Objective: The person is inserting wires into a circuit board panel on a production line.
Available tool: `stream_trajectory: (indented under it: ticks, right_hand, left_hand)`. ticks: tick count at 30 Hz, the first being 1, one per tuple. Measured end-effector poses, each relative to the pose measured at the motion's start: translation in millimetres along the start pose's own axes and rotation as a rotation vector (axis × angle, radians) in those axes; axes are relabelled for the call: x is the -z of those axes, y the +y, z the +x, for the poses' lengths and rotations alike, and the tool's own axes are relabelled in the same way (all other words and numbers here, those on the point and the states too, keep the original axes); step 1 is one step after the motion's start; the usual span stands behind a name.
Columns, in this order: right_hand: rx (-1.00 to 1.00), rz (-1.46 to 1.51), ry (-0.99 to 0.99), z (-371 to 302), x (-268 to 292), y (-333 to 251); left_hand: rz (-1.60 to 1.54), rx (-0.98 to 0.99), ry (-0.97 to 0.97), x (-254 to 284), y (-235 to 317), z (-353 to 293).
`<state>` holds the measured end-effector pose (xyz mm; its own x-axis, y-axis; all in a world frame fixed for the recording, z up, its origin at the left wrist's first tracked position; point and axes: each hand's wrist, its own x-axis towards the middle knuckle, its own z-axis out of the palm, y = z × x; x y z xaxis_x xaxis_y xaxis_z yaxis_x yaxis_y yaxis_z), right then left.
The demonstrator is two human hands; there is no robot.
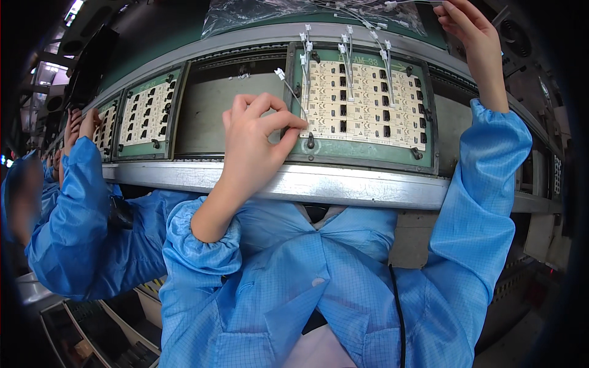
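Observation:
A cream circuit board panel (362,136) with several rows of small black parts lies in a green carrier frame (368,154) before me. My left hand (257,138) is closed at the panel's lower left corner, thumb and forefinger pinching the lower end of a thin white wire (294,93). Its white connector (280,73) sticks up beyond the frame's left edge. Several other white wires (348,67) with connectors stand over the panel in three groups. At the upper right, my right hand (475,40) pinches another white wire (420,2), its fingertips partly cut off by the picture's edge.
Beyond the frame lies a clear plastic bag (257,15) with loose white wires on it. A similar carrier with a board (147,113) stands farther left on the line. A metal rail (343,186) runs along the near side. A co-worker in blue (92,227) works at the left.

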<state>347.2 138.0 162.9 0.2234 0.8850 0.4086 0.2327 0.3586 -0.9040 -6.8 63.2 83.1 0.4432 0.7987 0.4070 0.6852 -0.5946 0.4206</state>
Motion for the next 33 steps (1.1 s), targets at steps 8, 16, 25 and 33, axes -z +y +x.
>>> stream_trajectory:
  ticks: [8, 16, 25, 33]
  right_hand:
    - [-0.043, -0.011, 0.067, -13, 9, 5]
    - [0.090, -0.091, -0.161, -50, 2, -13]
    - [0.098, -0.407, -0.141, -120, -26, -15]
    - [-0.027, -0.480, -0.150, -141, -26, 12]
  left_hand:
    - [0.120, -0.092, 0.054, 1, 4, 0]
    - [0.247, -0.310, -0.139, 23, 11, -1]
    - [0.243, -0.245, -0.132, -22, -68, 214]
    - [0.357, -0.295, -0.064, -76, -43, 240]
